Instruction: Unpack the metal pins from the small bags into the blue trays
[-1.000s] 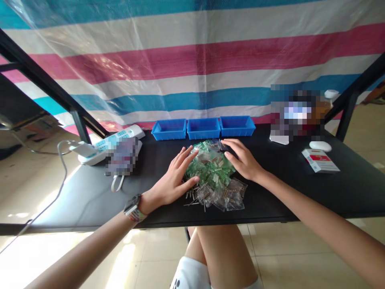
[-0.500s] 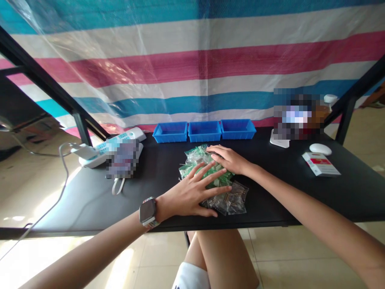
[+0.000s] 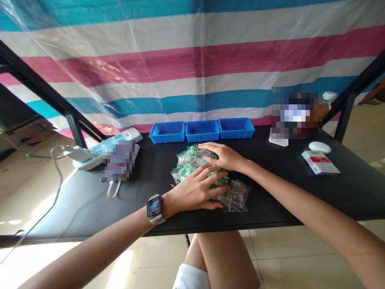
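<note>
A pile of small clear plastic bags with green edges [image 3: 184, 171] lies on the black table [image 3: 279, 180]. My left hand [image 3: 195, 190], with a watch [image 3: 154, 208] on its wrist, rests over the near side of the pile, its fingers apart. Bent slightly, the fingers of my right hand [image 3: 227, 156] lie on the far right side of the same pile. Clear bags of thin brass-coloured pieces [image 3: 238, 196] stick out beyond the left fingertips. Part of the pile is hidden beneath both hands.
Three blue bins [image 3: 202, 131] stand in a row at the back. A power strip [image 3: 116, 146] with a cable and a blurred-out object are at left. To the right are a small box [image 3: 320, 162], a white rounded object [image 3: 319, 147] and a bottle [image 3: 329, 98].
My left hand has shifted slightly right and its fingers have drawn closer together. My right hand has moved a little left over the pile. The watch face has lit up.
</note>
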### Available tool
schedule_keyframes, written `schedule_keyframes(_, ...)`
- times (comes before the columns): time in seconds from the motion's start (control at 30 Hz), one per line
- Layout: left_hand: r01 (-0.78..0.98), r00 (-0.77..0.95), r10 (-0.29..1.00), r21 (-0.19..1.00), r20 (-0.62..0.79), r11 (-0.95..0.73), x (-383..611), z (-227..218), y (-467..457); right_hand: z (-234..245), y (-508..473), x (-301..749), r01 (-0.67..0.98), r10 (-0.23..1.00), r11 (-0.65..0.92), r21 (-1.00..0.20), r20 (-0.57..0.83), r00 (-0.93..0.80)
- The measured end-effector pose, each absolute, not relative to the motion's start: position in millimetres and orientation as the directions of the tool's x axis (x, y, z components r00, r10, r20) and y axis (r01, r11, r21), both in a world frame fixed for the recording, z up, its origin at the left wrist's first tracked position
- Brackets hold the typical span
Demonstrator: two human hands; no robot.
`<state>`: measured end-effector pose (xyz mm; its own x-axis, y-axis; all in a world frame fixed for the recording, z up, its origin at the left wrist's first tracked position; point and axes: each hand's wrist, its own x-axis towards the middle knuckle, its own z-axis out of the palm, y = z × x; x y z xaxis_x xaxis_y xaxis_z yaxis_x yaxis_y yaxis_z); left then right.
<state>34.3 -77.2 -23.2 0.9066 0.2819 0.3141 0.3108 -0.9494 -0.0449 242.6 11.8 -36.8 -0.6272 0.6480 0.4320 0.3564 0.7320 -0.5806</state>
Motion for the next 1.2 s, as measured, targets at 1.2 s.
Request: schedule_keyframes(1.2, 0.838, 0.423, 0.805, 0.157, 0.416, -0.522, -52, -14, 18, -47, 48, 302, 0.825, 0.774, 0.500, -0.264, 0.564, -0.288)
